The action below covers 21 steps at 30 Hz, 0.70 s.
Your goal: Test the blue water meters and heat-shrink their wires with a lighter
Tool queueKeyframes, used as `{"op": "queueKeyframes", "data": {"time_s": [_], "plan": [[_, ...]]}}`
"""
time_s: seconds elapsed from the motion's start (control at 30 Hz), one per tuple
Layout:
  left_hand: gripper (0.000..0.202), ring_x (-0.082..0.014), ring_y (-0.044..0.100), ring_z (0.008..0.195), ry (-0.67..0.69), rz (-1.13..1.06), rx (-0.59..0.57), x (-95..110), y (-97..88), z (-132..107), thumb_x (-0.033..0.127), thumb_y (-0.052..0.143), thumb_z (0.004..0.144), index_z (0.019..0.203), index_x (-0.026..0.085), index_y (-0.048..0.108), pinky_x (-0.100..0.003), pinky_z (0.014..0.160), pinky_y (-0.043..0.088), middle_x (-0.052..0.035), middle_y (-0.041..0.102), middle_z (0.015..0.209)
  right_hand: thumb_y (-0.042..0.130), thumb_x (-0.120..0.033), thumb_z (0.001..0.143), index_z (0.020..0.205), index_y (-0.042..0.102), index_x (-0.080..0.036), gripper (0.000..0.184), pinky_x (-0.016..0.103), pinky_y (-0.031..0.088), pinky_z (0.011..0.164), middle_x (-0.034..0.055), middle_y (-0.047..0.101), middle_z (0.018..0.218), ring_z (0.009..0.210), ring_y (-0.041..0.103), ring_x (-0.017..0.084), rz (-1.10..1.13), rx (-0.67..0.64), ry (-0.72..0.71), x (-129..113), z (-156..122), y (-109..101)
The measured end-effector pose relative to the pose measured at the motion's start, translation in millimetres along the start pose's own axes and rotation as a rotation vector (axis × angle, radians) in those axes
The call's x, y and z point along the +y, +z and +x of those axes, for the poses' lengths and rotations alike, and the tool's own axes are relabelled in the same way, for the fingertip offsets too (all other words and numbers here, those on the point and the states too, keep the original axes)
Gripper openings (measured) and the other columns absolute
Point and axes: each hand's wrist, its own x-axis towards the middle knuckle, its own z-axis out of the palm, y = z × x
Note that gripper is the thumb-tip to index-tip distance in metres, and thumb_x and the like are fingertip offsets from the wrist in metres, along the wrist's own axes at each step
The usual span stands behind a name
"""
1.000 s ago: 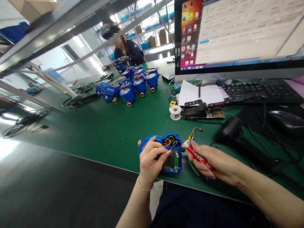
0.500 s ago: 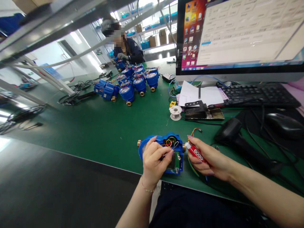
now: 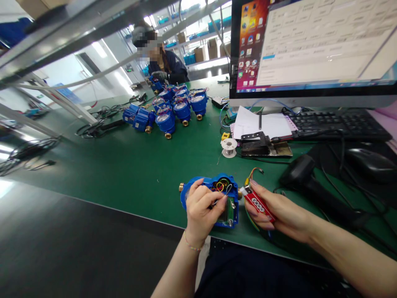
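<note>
A blue water meter (image 3: 214,182) with brass ends lies on the green table near its front edge, its wiring compartment uncovered. My left hand (image 3: 203,205) rests over the meter, thumb and forefinger pinching a thin pale wire (image 3: 228,189) that loops out of the compartment. Just right of the meter, my right hand (image 3: 279,209) is wrapped round a red lighter (image 3: 259,207), its metal top pointing left toward the wire. No flame can be made out. Coloured leads with a small connector (image 3: 259,170) lie behind the right hand.
Several blue meters (image 3: 181,109) stand farther back, near a gloved person (image 3: 170,66). A solder spool (image 3: 229,147), black stand (image 3: 256,145), barcode scanner (image 3: 297,171), mouse (image 3: 370,161), keyboard (image 3: 338,120) and monitor (image 3: 310,49) occupy the right. Cables (image 3: 102,120) lie at left.
My right hand has turned the lighter slightly, so more of its red face and metal top shows. The left hand keeps its pinch on the wire.
</note>
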Motion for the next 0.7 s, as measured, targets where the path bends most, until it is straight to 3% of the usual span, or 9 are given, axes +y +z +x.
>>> {"op": "queueKeyframes", "data": {"time_s": [0.23,0.47,0.57,0.63,0.7], "plan": [[0.009,-0.0058,0.047,0.051,0.005,0.015,0.004,1.7,-0.1,1.2,0.015,0.066,0.072,0.070,0.020,0.059,-0.038,0.090,0.043,0.0090,0.047,0.054,0.051,-0.075,0.077,0.067,0.036,-0.018,0.060,0.016,0.017,0.037,-0.0062,0.031,0.052,0.043,0.026,0.007,0.040,-0.032,0.026,0.2,-2.0,2.8],[0.009,-0.0053,0.049,0.052,0.004,0.015,0.018,0.7,0.7,3.0,0.015,0.066,0.072,0.070,0.020,0.059,-0.041,0.092,0.044,0.0086,0.051,0.056,0.066,-0.052,0.082,0.080,0.040,-0.018,0.043,0.014,0.032,0.040,-0.0042,0.046,0.057,0.045,0.042,0.008,-0.071,-0.030,-0.140,-2.5,-1.5,5.2],[0.009,-0.0057,0.053,0.057,0.008,-0.051,0.030,-1.0,-1.1,2.3,0.011,0.066,0.071,0.073,0.018,0.059,-0.043,0.093,0.046,0.0063,0.058,0.062,0.072,-0.052,0.076,0.075,0.044,-0.016,0.046,0.013,0.029,0.039,-0.0062,0.040,0.052,0.041,0.035,0.005,-0.028,-0.020,-0.108,-4.4,0.7,0.9],[0.011,-0.0062,0.055,0.060,0.023,-0.112,0.051,-2.3,-2.6,0.5,0.008,0.064,0.071,0.076,0.017,0.059,-0.043,0.090,0.050,0.0050,0.059,0.065,0.064,-0.061,0.079,0.068,0.046,-0.015,0.050,0.013,0.024,0.035,-0.0074,0.033,0.046,0.036,0.027,0.004,0.022,0.000,-0.018,-6.4,2.6,-1.7],[0.014,-0.0062,0.055,0.061,0.031,-0.152,0.065,-3.6,-3.8,-2.2,0.006,0.063,0.071,0.078,0.017,0.059,-0.042,0.087,0.053,0.0047,0.059,0.067,0.040,-0.069,0.087,0.057,0.044,-0.015,0.062,0.014,0.020,0.031,-0.0063,0.028,0.040,0.032,0.024,0.005,0.058,0.023,0.112,-9.3,4.6,-2.4]]}}
